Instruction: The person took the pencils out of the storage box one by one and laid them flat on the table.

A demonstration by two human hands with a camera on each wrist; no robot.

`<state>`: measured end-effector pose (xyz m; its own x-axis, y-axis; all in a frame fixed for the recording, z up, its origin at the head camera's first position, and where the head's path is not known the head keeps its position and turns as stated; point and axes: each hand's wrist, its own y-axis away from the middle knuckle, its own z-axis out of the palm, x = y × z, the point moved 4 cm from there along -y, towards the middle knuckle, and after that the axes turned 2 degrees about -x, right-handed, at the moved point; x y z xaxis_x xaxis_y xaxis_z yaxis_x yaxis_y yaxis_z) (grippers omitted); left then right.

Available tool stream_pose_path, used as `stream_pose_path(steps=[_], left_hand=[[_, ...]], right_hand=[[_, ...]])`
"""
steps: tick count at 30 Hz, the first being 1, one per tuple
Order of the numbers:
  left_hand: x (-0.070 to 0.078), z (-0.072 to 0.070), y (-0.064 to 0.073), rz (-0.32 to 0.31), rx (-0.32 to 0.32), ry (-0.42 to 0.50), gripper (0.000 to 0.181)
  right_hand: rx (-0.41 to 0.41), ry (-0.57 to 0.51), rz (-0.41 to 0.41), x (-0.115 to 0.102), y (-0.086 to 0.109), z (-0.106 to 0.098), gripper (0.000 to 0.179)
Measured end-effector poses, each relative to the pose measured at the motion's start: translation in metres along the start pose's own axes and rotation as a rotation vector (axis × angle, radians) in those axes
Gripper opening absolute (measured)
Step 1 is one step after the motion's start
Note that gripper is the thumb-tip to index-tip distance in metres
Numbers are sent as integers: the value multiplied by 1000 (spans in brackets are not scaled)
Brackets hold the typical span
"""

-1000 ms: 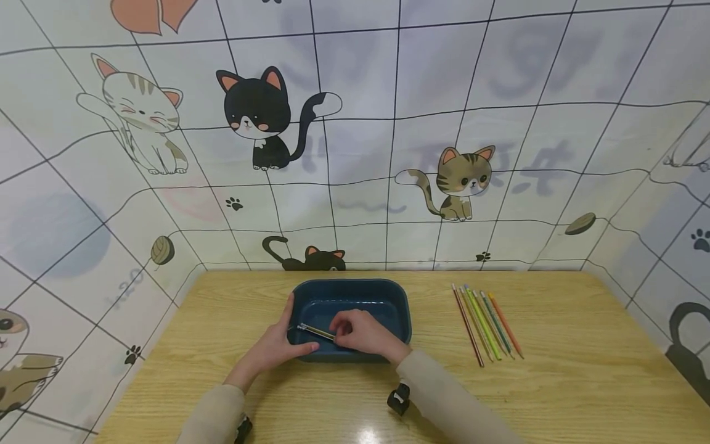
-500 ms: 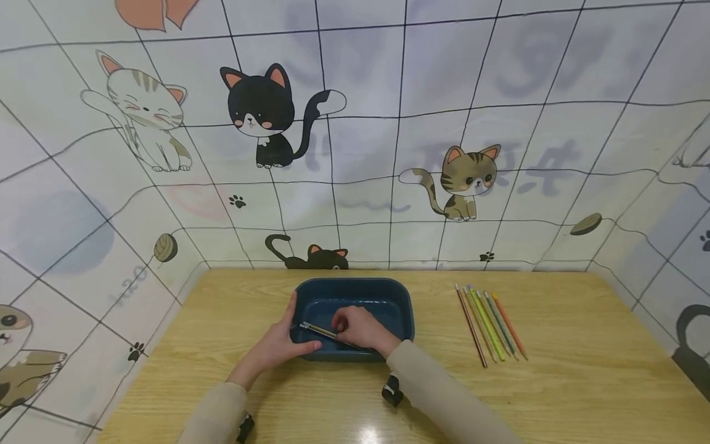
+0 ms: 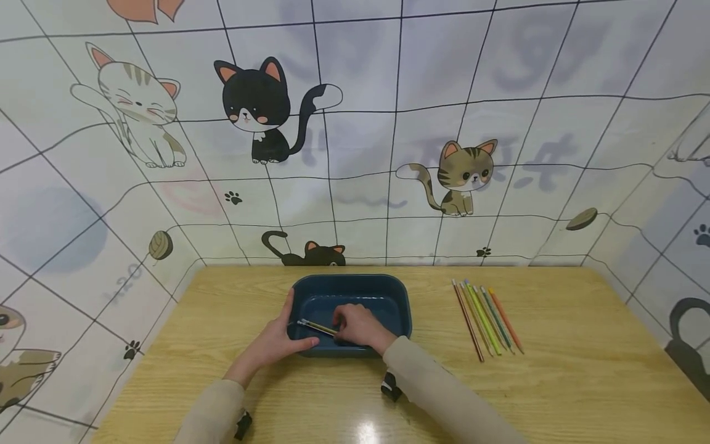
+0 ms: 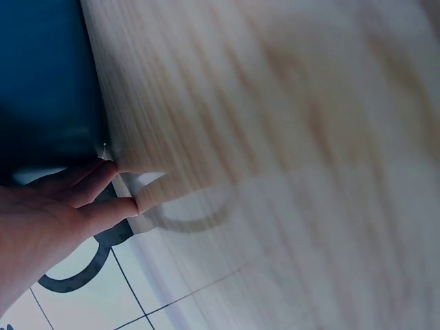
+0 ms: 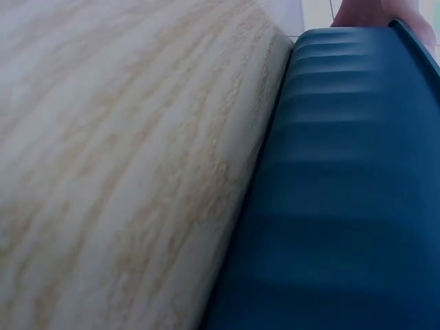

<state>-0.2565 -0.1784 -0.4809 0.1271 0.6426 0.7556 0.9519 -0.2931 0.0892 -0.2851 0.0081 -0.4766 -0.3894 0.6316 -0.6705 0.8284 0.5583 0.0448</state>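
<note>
A dark blue rectangular dish point(image 3: 383, 302) sits on the wooden table. My left hand point(image 3: 274, 341) holds its left end, with the thumb over the front rim and the fingers along the outer side. In the left wrist view, the fingers point(image 4: 93, 189) lie by the dish's wall, close to the tabletop. Inside the dish, a few thin pencils point(image 3: 318, 328) with pale ends slant near the front. My right hand point(image 3: 360, 325) reaches in over the front rim and pinches them with curled fingers; its palm hides their other ends. The right wrist view shows only the dish's outer wall point(image 5: 330, 172) and part of the left hand.
To the right of the dish, several coloured pencils point(image 3: 488, 317) lie side by side on the table point(image 3: 577, 370), in red-brown, green, yellow-green, teal and orange. A cat-patterned cloth point(image 3: 366, 142) hangs behind the table and along both sides.
My right hand shifts slightly within the dish, and its forearm moves a little left. The left hand keeps its hold on the dish. The pencils on the table stay put.
</note>
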Motion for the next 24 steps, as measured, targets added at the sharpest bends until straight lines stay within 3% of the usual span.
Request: stream_pose_path(steps=[21,24], left_hand=[[-2,1,0,3,-3,-8,118],[-2,0,0,2,-3,-9,117]], right_hand=[[-36,-99,24,2,1,-2,8],[-41,-125,-4,3,1,-2,9]])
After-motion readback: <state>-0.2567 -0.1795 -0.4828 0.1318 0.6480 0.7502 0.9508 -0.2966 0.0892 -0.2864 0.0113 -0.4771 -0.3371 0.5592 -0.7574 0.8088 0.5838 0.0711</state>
